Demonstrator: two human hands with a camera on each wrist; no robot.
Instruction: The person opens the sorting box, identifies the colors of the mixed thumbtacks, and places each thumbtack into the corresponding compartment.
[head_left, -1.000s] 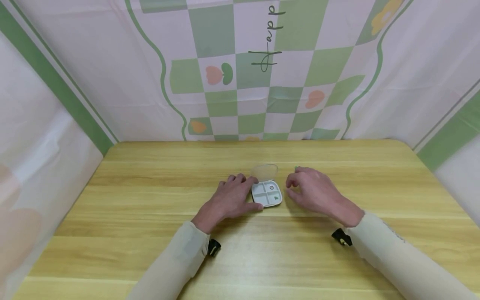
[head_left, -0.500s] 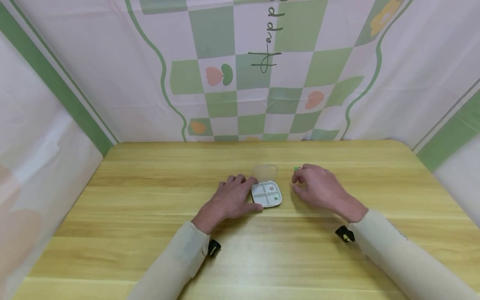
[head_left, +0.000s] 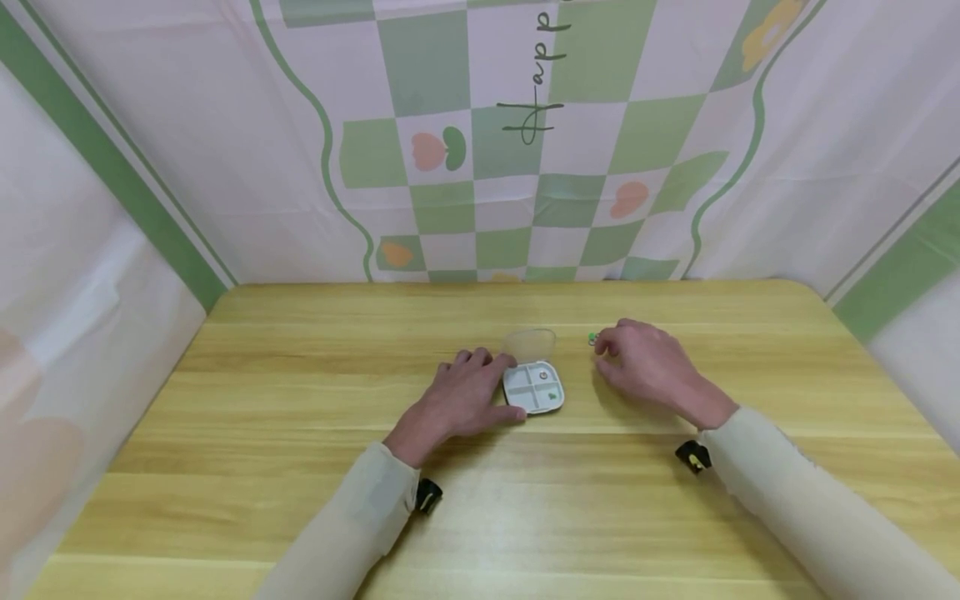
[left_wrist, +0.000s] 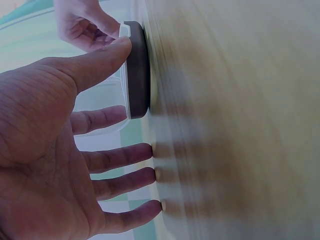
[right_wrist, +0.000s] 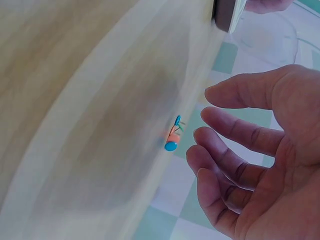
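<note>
A small white pill box (head_left: 533, 387), dark underneath, lies on the table with its clear lid (head_left: 529, 343) raised. Its far right compartment holds a small ring-like piece (head_left: 543, 376); a small green piece (head_left: 552, 396) sits in the near right one. My left hand (head_left: 463, 397) holds the box between thumb and index finger at opposite edges, its other fingertips touching the table. To the right of the box, my right hand (head_left: 647, 364) hovers with loosely bent fingers, nothing between them. By its fingertips lie tiny colored pieces (right_wrist: 172, 137) with thin posts, resembling stud earrings, partly hidden in the head view.
The wooden table (head_left: 300, 400) extends around both hands. A green-and-white checked cloth (head_left: 502, 167) hangs behind its far edge, with more cloth at both sides. A black buckle (head_left: 693, 457) hangs at the right wrist, another buckle (head_left: 428, 497) at the left.
My right hand has moved right and slightly away from me, off the small pieces, which now show more beside its fingers. My left hand and the pill box have stayed put.
</note>
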